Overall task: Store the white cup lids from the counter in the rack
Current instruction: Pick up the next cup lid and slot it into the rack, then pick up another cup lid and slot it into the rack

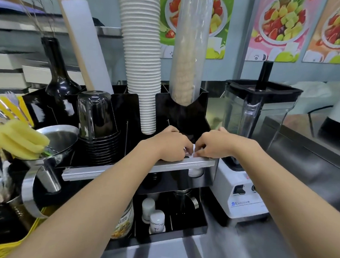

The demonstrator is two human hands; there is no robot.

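Note:
My left hand [169, 145] and my right hand [215, 144] meet over the right compartment of the black rack [183, 111], just behind its metal front rail [123, 170]. Between the fingertips shows a small patch of white, the white cup lids [192, 149], mostly hidden by both hands. Both hands are curled around that white stack and touch it. A white piece [195, 171] shows below the rail under the hands. Whether the stack rests on the rack floor is hidden.
A tall stack of white paper cups [143, 64] and a sleeve of cups [188, 56] stand in the rack behind my hands. Black cups [96, 125] sit left, a blender [251, 133] close right. A metal funnel [51, 152] and yellow sponge [17, 140] are left.

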